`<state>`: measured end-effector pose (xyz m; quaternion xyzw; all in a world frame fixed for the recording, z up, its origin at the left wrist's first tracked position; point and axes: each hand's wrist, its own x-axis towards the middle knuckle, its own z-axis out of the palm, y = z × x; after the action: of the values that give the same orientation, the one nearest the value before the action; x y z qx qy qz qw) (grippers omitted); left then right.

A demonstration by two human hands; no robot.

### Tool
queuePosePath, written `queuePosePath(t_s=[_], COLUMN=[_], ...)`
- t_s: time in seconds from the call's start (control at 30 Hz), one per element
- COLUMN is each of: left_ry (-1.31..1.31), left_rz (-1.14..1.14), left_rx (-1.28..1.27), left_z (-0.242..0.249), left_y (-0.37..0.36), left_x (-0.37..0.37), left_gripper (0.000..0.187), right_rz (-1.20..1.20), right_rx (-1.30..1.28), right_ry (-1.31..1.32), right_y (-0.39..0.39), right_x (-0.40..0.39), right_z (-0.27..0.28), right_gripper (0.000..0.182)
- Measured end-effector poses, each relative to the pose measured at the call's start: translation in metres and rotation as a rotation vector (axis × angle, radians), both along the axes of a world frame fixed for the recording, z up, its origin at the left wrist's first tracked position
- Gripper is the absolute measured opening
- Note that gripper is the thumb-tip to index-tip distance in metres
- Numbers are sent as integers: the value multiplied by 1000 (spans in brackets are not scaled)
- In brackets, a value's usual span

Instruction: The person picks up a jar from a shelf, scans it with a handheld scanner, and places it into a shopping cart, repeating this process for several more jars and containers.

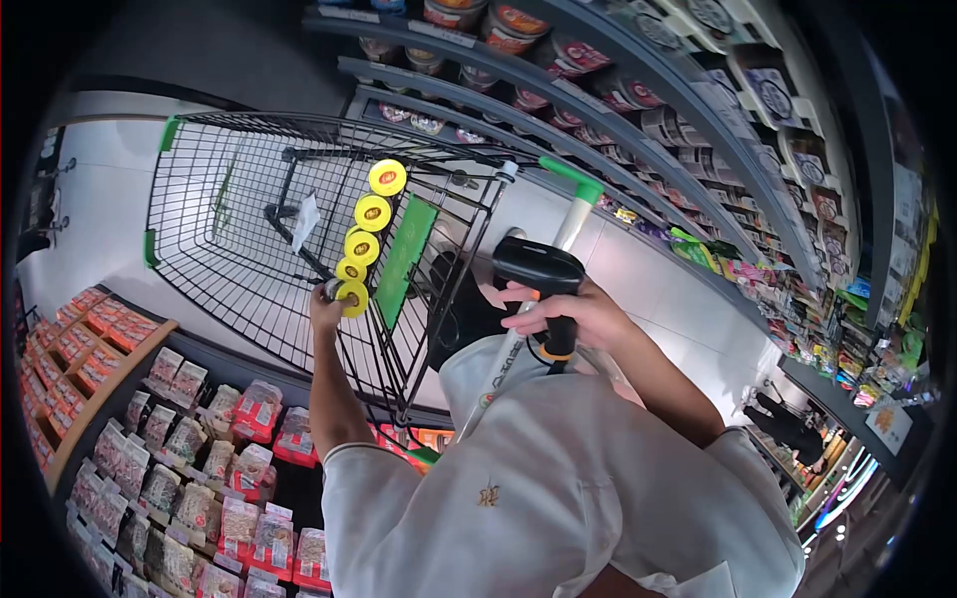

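Yellow-lidded containers (373,213): five visible, lined up from 1 to 7 o'clock inside the cart (249,118), beside the green panel (407,261); row looks formed.
Lowest container (352,298): in cart, left hand (326,311) at its 9 o'clock side, fingers curled; firm grip or light touch, can't tell.
Right hand (583,317): at 3 o'clock, fingers wrapped on black handheld device (538,264).
Shelf cups (510,28): 12 o'clock.
Bagged goods (189,439): 8 o'clock.
Remaining count: can't tell.
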<state>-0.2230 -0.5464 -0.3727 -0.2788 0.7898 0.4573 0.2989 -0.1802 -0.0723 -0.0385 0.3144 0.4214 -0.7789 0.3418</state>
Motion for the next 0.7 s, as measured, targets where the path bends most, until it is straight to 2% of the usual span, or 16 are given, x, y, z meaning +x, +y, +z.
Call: queuePosePath(t_s=[0.1, 0.2, 0.23, 0.33, 0.43, 0.47, 0.53, 0.6, 0.67, 0.7], left_ry=[-55, -10, -21, -133, -156, -151, -170, -139, -10, 31], left_rz=[-240, -358, -252, -280, -291, -386, -242, -113, -105, -134], left_rx=[-90, -44, 165, 238, 308, 208, 312, 307, 221, 164], left_z=[-22, -84, -92, -101, -109, -116, -131, -119, -140, -135], left_y=[3, -17, -17, -21, -19, -21, -23, -11, -13, -10], left_x=[-5, -8, -14, -29, -32, -30, -23, -19, -10, -14], left_gripper=[102, 102, 104, 108, 100, 93, 84, 79, 73, 69], right_rz=[-71, -99, -102, -114, -136, -147, -156, -142, -122, -112], right_rx=[-22, -44, -41, -41, -30, -22, -11, 14, 30, 41], right_ry=[-21, 21, 20, 15, -25, -41, -36, -20, -38, -41], right_y=[-7, -5, -6, -9, -14, -15, -16, -18, -20, -19], right_x=[3, 10, 10, 10, 8, 7, 7, 2, -1, -3], right_z=[0, -11, -11, -9, -6, -5, -5, 0, 3, 5], right_gripper=[58, 57, 57, 60, 65, 66, 68, 68, 68, 69])
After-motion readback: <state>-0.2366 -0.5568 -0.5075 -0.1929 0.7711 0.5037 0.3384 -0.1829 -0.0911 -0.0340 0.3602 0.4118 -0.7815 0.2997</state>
